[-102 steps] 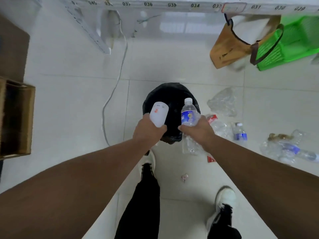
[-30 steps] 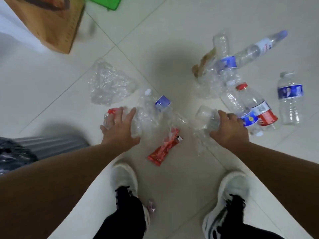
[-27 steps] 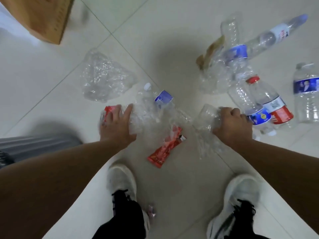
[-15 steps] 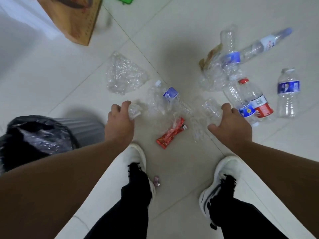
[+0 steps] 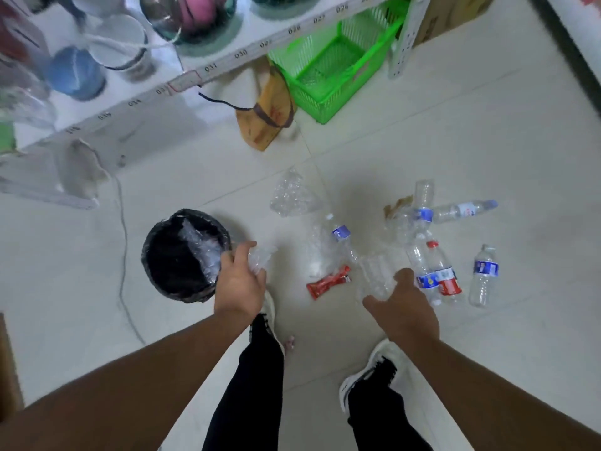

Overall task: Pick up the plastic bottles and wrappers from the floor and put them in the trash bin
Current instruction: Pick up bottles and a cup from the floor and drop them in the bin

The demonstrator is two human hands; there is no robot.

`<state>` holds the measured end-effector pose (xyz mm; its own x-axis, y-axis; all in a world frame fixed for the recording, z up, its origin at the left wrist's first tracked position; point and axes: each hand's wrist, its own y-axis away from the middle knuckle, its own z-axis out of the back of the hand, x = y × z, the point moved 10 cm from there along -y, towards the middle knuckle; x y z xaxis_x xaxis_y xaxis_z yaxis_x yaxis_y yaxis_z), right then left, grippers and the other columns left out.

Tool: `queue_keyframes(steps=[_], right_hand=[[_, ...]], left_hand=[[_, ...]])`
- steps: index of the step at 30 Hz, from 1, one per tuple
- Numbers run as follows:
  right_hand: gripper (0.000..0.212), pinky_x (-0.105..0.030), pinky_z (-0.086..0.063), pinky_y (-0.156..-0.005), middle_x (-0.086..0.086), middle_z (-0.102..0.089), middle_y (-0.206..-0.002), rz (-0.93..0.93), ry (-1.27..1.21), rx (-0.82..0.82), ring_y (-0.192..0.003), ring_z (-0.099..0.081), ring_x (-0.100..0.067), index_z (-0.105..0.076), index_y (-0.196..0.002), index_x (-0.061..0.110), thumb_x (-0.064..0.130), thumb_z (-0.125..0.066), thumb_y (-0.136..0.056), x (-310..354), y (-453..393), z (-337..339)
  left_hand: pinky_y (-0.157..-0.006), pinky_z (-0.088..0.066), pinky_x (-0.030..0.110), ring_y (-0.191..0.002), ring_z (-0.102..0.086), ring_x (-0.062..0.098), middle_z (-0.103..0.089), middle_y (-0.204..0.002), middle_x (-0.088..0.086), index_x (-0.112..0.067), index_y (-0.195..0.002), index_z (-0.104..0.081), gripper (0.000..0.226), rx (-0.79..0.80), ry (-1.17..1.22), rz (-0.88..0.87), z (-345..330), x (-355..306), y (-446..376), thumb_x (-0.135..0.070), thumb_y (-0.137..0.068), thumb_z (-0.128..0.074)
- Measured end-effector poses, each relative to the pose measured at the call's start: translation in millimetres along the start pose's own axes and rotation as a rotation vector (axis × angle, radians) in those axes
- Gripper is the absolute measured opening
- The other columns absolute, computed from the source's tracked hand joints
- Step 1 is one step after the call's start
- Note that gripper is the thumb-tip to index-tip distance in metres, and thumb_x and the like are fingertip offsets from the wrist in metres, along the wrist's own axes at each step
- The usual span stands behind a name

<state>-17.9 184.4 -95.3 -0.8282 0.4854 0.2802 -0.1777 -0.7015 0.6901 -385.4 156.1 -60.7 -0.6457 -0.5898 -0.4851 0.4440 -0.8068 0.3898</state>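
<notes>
My left hand (image 5: 240, 283) is shut on a crumpled clear bottle (image 5: 260, 259), just right of the trash bin (image 5: 156, 252), which is lined with a black bag and has clear plastic inside. My right hand (image 5: 401, 307) grips another clear crushed bottle (image 5: 375, 278) above the floor. On the tiles lie a red wrapper (image 5: 328, 282), a flattened bottle with a blue label (image 5: 340, 237), a clear plastic wrapper (image 5: 292, 196), and several bottles (image 5: 437, 275) at the right, one standing apart (image 5: 483, 276).
A white shelf (image 5: 182, 83) with numbered edge runs along the back, above a green basket (image 5: 335, 63) and a brown bag (image 5: 270, 115). A white cable (image 5: 123, 255) trails left of the bin. My two shoes (image 5: 370, 359) stand below the hands, a small pink scrap (image 5: 290, 342) between them.
Both hands lifted from the litter pile, each with a clear bottle. The left hand has moved toward the bin, and the view has risen and turned to show the shelf.
</notes>
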Motion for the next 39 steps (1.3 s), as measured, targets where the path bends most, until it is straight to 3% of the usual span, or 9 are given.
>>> queue_keyframes(steps=[3, 8, 16, 21, 24, 27, 32, 37, 39], right_hand=[[0.068, -0.04, -0.051, -0.072, 0.002, -0.062, -0.088, 0.031, 0.01, 0.057, -0.077, -0.067, -0.028, -0.033, -0.12, 0.032, 0.056, -0.073, -0.071, 26.0, 31.6, -7.3], [0.07, -0.03, -0.043, -0.054, 0.007, -0.063, -0.08, 0.056, -0.013, 0.09, -0.06, -0.063, -0.014, -0.032, -0.122, 0.033, 0.049, -0.077, -0.071, 74.0, 70.4, -40.7], [0.079, -0.035, -0.046, -0.068, 0.007, -0.065, -0.092, 0.036, -0.04, 0.198, -0.078, -0.062, -0.011, -0.031, -0.122, 0.04, 0.056, -0.074, -0.058, 151.2, 91.8, -134.9], [0.087, -0.032, -0.048, -0.066, 0.006, -0.067, -0.094, 0.04, -0.075, 0.224, -0.08, -0.066, -0.011, -0.037, -0.127, 0.037, 0.057, -0.074, -0.051, 205.5, 87.9, -188.9], [0.087, -0.032, -0.049, -0.064, -0.002, -0.07, -0.092, 0.07, -0.021, 0.236, -0.081, -0.069, -0.018, -0.036, -0.128, 0.036, 0.057, -0.077, -0.054, 230.8, 78.4, -214.2], [0.092, -0.035, -0.051, -0.069, -0.004, -0.066, -0.098, 0.051, -0.021, 0.248, -0.088, -0.068, -0.024, -0.039, -0.139, 0.027, 0.053, -0.084, -0.063, 245.2, 69.6, -232.6], [0.095, -0.035, -0.048, -0.069, -0.003, -0.06, -0.106, 0.12, 0.093, 0.323, -0.09, -0.063, -0.021, -0.036, -0.146, 0.026, 0.054, -0.085, -0.07, 280.2, 73.6, -253.2], [0.092, -0.033, -0.05, -0.067, 0.009, -0.058, -0.096, 0.202, 0.112, 0.336, -0.084, -0.06, -0.009, -0.04, -0.143, 0.024, 0.053, -0.086, -0.069, 328.2, 76.3, -272.2], [0.101, -0.039, -0.057, -0.081, 0.005, -0.063, -0.107, 0.236, 0.118, 0.345, -0.098, -0.067, -0.019, -0.037, -0.151, 0.025, 0.059, -0.085, -0.069, 348.3, 76.0, -281.5]], left_hand=[[-0.083, -0.054, 0.035, -0.081, -0.058, 0.006, -0.042, -0.124, -0.003, -0.042, -0.14, -0.048, 0.058, -0.039, 0.065, 0.026, 39.5, 14.9, 35.7, -0.013, -0.092, -0.063], [-0.085, -0.053, 0.038, -0.095, -0.058, 0.024, -0.044, -0.134, 0.005, -0.035, -0.152, -0.035, 0.069, -0.095, 0.104, 0.204, 89.5, 96.7, 54.6, -0.017, -0.094, -0.067], [-0.091, -0.048, 0.035, -0.11, -0.06, 0.027, -0.047, -0.144, 0.006, -0.035, -0.156, -0.029, 0.077, -0.069, 0.119, 0.264, 142.3, 212.8, -2.0, -0.027, -0.091, -0.069], [-0.062, -0.048, 0.023, -0.105, -0.054, 0.02, -0.046, -0.148, 0.004, -0.038, -0.159, -0.023, 0.087, -0.002, 0.139, 0.252, 149.9, 248.3, -64.9, -0.032, -0.087, -0.071], [-0.087, -0.062, 0.051, -0.123, -0.06, 0.035, -0.048, -0.149, 0.009, -0.036, -0.163, -0.019, 0.111, 0.103, 0.129, 0.261, 136.0, 260.5, -89.5, -0.04, -0.074, -0.086], [-0.118, -0.041, 0.059, -0.152, -0.033, 0.039, -0.03, -0.167, 0.012, -0.032, -0.167, -0.011, 0.129, 0.162, 0.019, 0.282, 123.8, 271.0, -93.4, -0.054, -0.068, -0.091], [-0.118, -0.042, 0.051, -0.147, -0.036, 0.031, -0.033, -0.161, 0.005, -0.027, -0.162, -0.027, 0.106, 0.109, 0.122, 0.202, 127.1, 284.3, -77.4, -0.045, -0.075, -0.085], [-0.116, -0.04, 0.045, -0.146, -0.04, 0.029, -0.038, -0.159, 0.005, -0.024, -0.159, -0.036, 0.09, 0.031, 0.163, 0.321, 146.0, 328.0, -55.7, -0.039, -0.082, -0.08], [-0.116, -0.039, 0.044, -0.148, -0.039, 0.029, -0.038, -0.16, 0.005, -0.023, -0.159, -0.037, 0.088, 0.014, 0.167, 0.354, 154.1, 343.2, -50.2, -0.04, -0.084, -0.08]])
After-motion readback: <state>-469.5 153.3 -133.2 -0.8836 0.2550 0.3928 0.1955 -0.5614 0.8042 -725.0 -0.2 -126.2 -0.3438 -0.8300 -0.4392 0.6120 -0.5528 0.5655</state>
